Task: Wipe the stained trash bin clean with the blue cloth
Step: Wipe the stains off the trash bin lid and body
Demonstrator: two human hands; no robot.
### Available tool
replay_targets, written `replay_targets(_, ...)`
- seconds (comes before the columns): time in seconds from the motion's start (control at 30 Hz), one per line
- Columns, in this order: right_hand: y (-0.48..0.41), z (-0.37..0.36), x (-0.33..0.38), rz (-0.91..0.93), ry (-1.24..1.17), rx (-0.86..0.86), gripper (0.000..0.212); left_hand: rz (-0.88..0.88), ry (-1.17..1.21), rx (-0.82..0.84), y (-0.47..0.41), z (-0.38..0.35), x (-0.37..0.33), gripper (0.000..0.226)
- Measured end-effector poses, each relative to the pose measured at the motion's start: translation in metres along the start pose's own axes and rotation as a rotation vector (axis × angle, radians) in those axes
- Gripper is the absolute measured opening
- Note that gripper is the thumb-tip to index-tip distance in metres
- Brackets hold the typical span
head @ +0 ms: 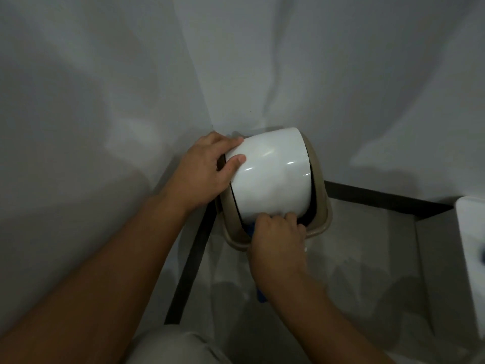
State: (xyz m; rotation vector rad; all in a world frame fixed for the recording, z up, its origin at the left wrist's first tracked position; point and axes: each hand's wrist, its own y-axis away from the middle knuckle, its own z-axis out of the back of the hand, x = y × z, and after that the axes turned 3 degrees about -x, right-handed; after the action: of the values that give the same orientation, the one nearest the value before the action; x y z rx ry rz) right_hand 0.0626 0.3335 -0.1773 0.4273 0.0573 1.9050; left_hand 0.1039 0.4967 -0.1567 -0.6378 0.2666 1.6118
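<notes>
The trash bin stands in the room's corner, with a beige rim (324, 206) and a glossy white swing lid (270, 174) tipped up. My left hand (204, 172) grips the lid's far left edge, thumb on its white face. My right hand (275, 235) is closed on the blue cloth (250, 229) and presses it at the lid's lower edge, by the bin's front rim. Only small bits of the cloth show: one beside my knuckles, another below my wrist (261, 295). No stain is visible on the lid from here.
White walls meet right behind the bin, with a dark skirting strip (191, 258) along the grey floor. A white object (472, 248) with a blue spot stands at the right edge. My knee (178, 348) is at the bottom.
</notes>
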Motion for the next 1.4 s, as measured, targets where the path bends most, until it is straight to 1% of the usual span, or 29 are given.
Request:
replay_targets(0.03, 0.0, 0.001, -0.001, 0.002, -0.094, 0.031, 0.022, -0.001, 0.011, 0.006, 0.0, -0.001, -0.002, 0.039)
replay_targets(0.1, 0.001, 0.005, -0.007, -0.021, -0.384, 0.128, 0.026, -0.014, 0.034, 0.027, -0.001, -0.002, -0.005, 0.039)
replay_targets(0.17, 0.006, 0.015, -0.021, -0.054, -0.689, 0.215, 0.019, -0.033, 0.051, 0.042, 0.0, -0.003, -0.008, 0.038)
replay_targets(0.27, 0.021, 0.036, -0.043, -0.115, -1.095, 0.271, 0.025, -0.025, 0.068, 0.041, 0.0, -0.003, -0.011, 0.037)
replay_targets(0.3, 0.027, 0.044, -0.047, -0.127, -1.21, 0.264, 0.028, -0.01, 0.076, 0.036, 0.001, -0.002, -0.011, 0.037)
replay_targets(0.33, 0.03, 0.053, -0.05, -0.125, -1.28, 0.189, 0.03, 0.016, 0.098, 0.026, 0.002, -0.001, -0.011, 0.037)
replay_targets(0.37, 0.029, 0.062, -0.052, -0.099, -1.287, 0.033, 0.031, 0.059, 0.148, 0.01, 0.003, 0.0, -0.011, 0.037)
replay_targets(0.4, 0.024, 0.069, -0.053, -0.05, -1.218, -0.186, 0.031, 0.113, 0.225, -0.003, 0.005, 0.001, -0.012, 0.038)
replay_targets(0.43, 0.017, 0.077, -0.053, -0.001, -1.094, -0.413, 0.031, 0.168, 0.318, -0.009, 0.008, 0.002, -0.012, 0.038)
replay_targets(0.47, 0.007, 0.082, -0.05, 0.04, -0.929, -0.589, 0.032, 0.213, 0.402, -0.01, 0.011, 0.004, -0.011, 0.039)
replay_targets(0.5, -0.005, 0.085, -0.043, 0.066, -0.74, -0.679, 0.035, 0.244, 0.463, -0.003, 0.016, 0.006, -0.009, 0.04)
replay_targets(0.53, -0.017, 0.085, -0.035, 0.086, -0.541, -0.679, 0.039, 0.259, 0.499, 0.016, 0.022, 0.008, -0.006, 0.042)
replay_targets(0.6, -0.037, 0.074, -0.019, 0.1, -0.19, -0.543, 0.047, 0.246, 0.48, 0.07, 0.036, 0.009, 0.0, 0.05)
replay_targets(0.63, -0.046, 0.068, -0.011, 0.097, -0.083, -0.476, 0.05, 0.231, 0.454, 0.081, 0.043, 0.008, 0.002, 0.052)
replay_targets(0.67, -0.052, 0.063, -0.004, 0.099, -0.027, -0.432, 0.051, 0.218, 0.445, 0.066, 0.048, 0.006, 0.003, 0.053)
replay_targets(0.77, -0.068, 0.055, 0.018, 0.145, 0.004, -0.373, 0.047, 0.166, 0.459, -0.035, 0.055, 0.001, 0.003, 0.049)
replay_targets(0.83, -0.077, 0.052, 0.029, 0.267, 0.027, -0.358, 0.046, 0.097, 0.417, -0.067, 0.054, 0.001, 0.004, 0.046)
replay_targets(0.9, -0.081, 0.049, 0.03, 0.41, 0.035, -0.324, 0.053, 0.053, 0.373, -0.076, 0.055, 0.002, 0.005, 0.044)
replay_targets(1.0, -0.072, 0.046, 0.012, 0.558, -0.012, -0.294, 0.061, 0.048, 0.412, -0.068, 0.056, 0.001, 0.005, 0.037)
replay_targets(1.07, -0.061, 0.044, -0.009, 0.659, 0.002, -0.295, 0.065, 0.062, 0.425, -0.064, 0.057, -0.001, 0.009, 0.034)
replay_targets(1.13, -0.05, 0.044, -0.032, 0.772, 0.095, -0.289, 0.074, 0.097, 0.442, -0.047, 0.056, -0.003, 0.012, 0.037)
replay_targets(1.23, -0.031, 0.046, -0.06, 0.917, 0.274, -0.178, 0.08, 0.106, 0.449, -0.051, 0.054, -0.003, 0.012, 0.043)
replay_targets(1.3, -0.02, 0.05, -0.074, 0.956, 0.368, -0.131, 0.074, 0.135, 0.472, -0.041, 0.052, -0.002, 0.011, 0.049)
replay_targets(1.37, -0.007, 0.052, -0.085, 1.005, 0.383, -0.164, 0.058, 0.167, 0.459, -0.025, 0.053, -0.001, 0.012, 0.056)
replay_targets(1.4, -0.001, 0.052, -0.093, 1.033, 0.337, -0.2, 0.05, 0.182, 0.456, -0.022, 0.055, 0.0, 0.013, 0.059)
